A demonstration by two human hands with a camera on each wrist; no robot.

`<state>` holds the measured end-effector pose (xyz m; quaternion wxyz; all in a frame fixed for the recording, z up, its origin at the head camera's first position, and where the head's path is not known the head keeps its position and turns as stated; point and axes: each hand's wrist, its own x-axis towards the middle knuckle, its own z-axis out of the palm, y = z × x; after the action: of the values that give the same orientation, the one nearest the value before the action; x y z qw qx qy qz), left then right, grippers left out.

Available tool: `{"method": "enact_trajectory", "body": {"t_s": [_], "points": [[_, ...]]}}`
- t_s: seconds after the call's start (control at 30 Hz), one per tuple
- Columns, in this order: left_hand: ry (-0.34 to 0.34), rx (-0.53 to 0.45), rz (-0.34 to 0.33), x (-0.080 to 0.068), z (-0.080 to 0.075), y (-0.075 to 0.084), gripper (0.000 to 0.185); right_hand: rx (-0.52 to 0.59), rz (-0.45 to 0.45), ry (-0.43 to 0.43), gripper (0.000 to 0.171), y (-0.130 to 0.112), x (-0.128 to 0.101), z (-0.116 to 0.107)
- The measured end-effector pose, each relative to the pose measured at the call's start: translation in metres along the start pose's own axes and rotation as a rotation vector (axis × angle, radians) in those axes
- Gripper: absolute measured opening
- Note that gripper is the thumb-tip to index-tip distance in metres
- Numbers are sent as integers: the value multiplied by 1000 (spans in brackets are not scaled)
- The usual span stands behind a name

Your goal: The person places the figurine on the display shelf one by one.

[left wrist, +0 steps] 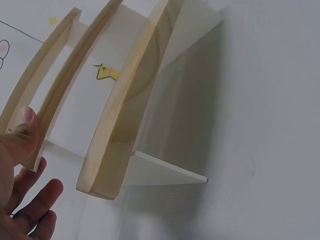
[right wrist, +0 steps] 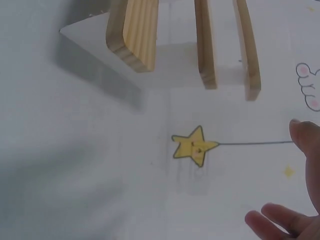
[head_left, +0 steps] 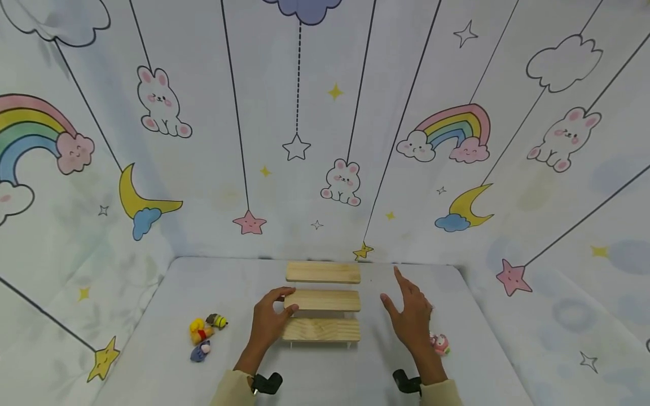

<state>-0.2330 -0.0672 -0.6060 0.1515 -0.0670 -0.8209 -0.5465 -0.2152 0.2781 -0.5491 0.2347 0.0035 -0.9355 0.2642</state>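
A three-tier wooden step shelf [head_left: 322, 301] stands near the back edge of the worktop [head_left: 152, 361], about midway between its side edges. The left hand [head_left: 271, 318] grasps the left end of the middle step, thumb curled over its top and fingers [left wrist: 35, 200] below it, as the left wrist view shows. The right hand [head_left: 408, 316] hovers just off the shelf's right end, fingers spread and released, touching nothing. Small finger puppets [head_left: 205, 332] lie in a cluster towards the left edge, and a pink toy [head_left: 439, 344] sits by the right wrist, partly hidden. The step in hand looks like steadying or squaring the shelf; a next move would probably call for the right hand to close on the right end so both ends are supported evenly.
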Motion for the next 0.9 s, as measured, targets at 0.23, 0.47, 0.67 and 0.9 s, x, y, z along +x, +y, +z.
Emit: {"method": "enact_trajectory", "body": {"t_s": [0.23,0.47,0.67,0.9], "points": [[7,5,23,-1,1,-4,45,20,50,21,82,23,-3,-12],[11,-10,12,0,1,-1,45,22,52,60,76,45,-6,-25],[-2,-8,-19,-1,0,0,46,53,150,48,73,69,-10,-33],[4,2,-21,-1,2,-1,46,33,256,-12,70,98,-5,-38]]}}
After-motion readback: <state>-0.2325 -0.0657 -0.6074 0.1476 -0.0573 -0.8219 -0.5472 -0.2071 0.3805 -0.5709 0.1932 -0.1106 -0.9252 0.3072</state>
